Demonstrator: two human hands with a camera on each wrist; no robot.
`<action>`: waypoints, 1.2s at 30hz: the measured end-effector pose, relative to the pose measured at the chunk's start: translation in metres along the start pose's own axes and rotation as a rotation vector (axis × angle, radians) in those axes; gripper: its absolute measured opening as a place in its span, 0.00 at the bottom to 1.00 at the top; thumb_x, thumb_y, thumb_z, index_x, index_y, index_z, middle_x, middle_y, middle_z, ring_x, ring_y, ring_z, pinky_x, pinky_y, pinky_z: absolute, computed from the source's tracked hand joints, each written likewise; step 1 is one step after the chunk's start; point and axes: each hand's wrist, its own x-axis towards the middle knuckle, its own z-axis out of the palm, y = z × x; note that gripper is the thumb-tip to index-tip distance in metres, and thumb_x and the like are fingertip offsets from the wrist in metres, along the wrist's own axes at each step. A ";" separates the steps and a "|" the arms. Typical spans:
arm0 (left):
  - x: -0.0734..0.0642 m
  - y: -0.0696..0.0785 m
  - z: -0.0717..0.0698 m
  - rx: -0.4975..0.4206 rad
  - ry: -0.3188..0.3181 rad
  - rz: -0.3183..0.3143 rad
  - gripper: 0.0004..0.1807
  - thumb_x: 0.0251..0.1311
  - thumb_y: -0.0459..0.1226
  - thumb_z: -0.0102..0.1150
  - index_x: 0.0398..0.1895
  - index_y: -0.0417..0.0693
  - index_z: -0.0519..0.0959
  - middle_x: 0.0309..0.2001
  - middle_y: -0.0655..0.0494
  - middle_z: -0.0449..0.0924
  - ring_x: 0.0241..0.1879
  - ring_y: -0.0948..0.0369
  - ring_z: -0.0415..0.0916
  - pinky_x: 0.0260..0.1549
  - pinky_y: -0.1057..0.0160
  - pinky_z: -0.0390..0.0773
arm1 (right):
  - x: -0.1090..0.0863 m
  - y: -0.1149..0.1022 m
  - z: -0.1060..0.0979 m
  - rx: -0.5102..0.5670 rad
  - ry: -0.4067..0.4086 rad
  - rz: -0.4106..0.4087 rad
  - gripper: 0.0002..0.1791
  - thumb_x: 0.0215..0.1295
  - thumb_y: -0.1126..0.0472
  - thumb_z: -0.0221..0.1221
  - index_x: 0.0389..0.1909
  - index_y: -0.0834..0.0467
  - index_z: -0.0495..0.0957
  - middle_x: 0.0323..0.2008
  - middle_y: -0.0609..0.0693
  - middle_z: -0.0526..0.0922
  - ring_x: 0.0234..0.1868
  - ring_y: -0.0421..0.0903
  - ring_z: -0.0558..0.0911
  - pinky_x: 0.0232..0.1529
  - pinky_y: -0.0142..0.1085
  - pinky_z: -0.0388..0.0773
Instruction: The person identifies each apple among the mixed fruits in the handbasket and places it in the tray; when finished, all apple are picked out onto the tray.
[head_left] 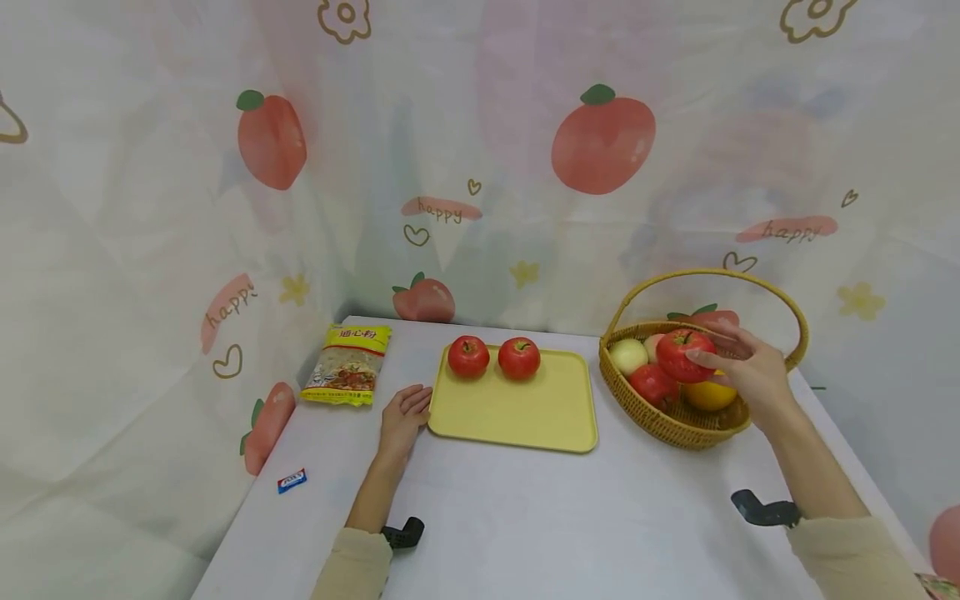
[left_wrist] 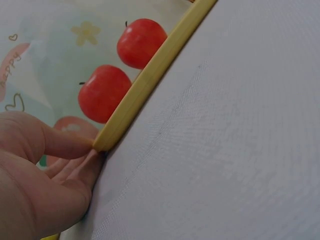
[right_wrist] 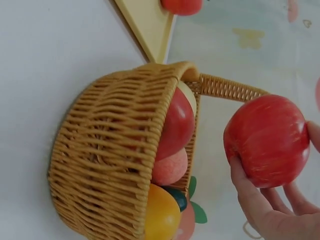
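Note:
My right hand (head_left: pixel 753 375) grips a red apple (head_left: pixel 686 355) above the wicker basket (head_left: pixel 652 417); in the right wrist view the apple (right_wrist: pixel 267 141) is clear of the basket, with fingers and thumb around it. At the left edge of a yellow tray (head_left: pixel 510 417), my left hand (head_left: pixel 403 418) pinches the rim near a corner, as the left wrist view shows. Two red apples sit toward the tray's back: a left apple (head_left: pixel 468 357) and a right apple (head_left: pixel 519 359).
The basket, with its tall arched handle (head_left: pixel 705 272), holds another red fruit (head_left: pixel 654 385), a pale round fruit (head_left: pixel 628 357) and a yellow-orange fruit (head_left: pixel 708 396). Left of the tray lie a yellow food packet (head_left: pixel 347 365) and a small blue-and-red wrapper (head_left: pixel 292 481). A printed curtain (head_left: pixel 487 275) hangs behind the table.

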 end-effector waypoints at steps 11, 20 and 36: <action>0.000 -0.002 0.000 -0.012 0.005 0.012 0.29 0.66 0.15 0.53 0.70 0.30 0.68 0.66 0.32 0.75 0.68 0.43 0.74 0.64 0.58 0.79 | -0.009 0.007 0.013 0.317 -0.048 0.003 0.35 0.66 0.54 0.72 0.73 0.47 0.72 0.58 0.37 0.78 0.57 0.38 0.72 0.44 0.24 0.85; 0.000 -0.001 0.001 -0.010 0.006 0.016 0.28 0.66 0.15 0.53 0.70 0.30 0.68 0.66 0.32 0.75 0.68 0.43 0.74 0.65 0.56 0.78 | -0.012 0.006 0.028 0.496 -0.089 -0.072 0.30 0.67 0.66 0.70 0.68 0.53 0.75 0.54 0.39 0.82 0.49 0.32 0.82 0.43 0.30 0.88; 0.001 0.000 0.000 -0.004 -0.001 0.008 0.29 0.67 0.16 0.53 0.71 0.31 0.68 0.67 0.32 0.75 0.69 0.43 0.73 0.66 0.55 0.76 | -0.017 0.002 0.059 0.556 -0.100 -0.074 0.36 0.66 0.65 0.70 0.74 0.56 0.70 0.57 0.39 0.80 0.53 0.34 0.80 0.46 0.29 0.87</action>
